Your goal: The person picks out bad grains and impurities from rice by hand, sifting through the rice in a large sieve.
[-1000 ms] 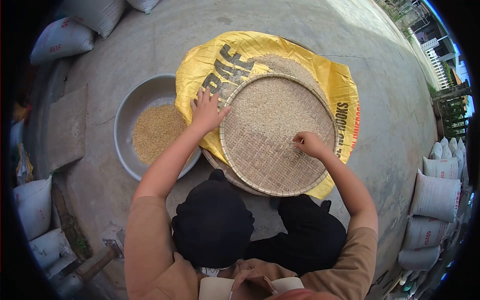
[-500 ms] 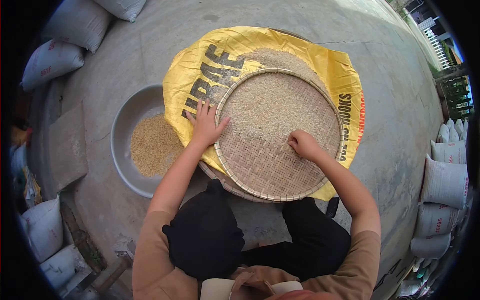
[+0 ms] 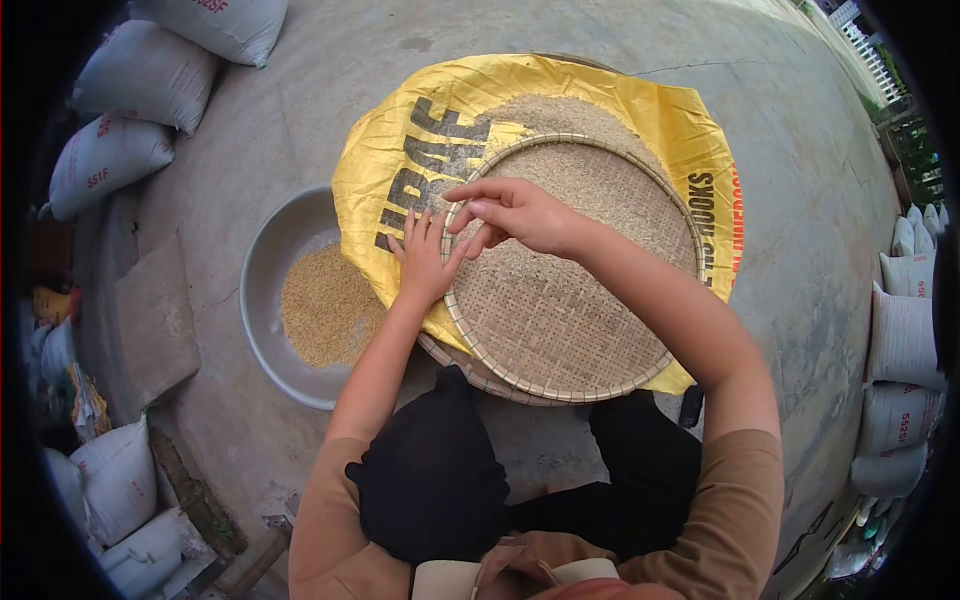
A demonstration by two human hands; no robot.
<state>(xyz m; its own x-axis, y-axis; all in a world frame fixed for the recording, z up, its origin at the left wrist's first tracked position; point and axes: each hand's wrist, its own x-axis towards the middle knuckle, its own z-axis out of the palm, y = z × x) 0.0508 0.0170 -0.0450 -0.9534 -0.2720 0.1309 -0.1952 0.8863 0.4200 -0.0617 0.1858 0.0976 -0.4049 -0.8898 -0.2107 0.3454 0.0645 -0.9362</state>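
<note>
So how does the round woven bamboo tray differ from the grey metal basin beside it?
The round woven bamboo tray is flat, lies on the yellow plastic sack and carries pale grain spread thin. The grey metal basin is deeper, sits on bare concrete and holds a golden-brown heap. The left hand rests at the tray's rim; nothing touches the basin. Both are round and hold grain.

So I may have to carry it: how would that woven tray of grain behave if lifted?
The woven tray looks thin and probably light, perhaps flexing slightly. Its rim is shallow, so the loose grain would likely slide and spill if tilted. The left hand rests at its edge.
</note>
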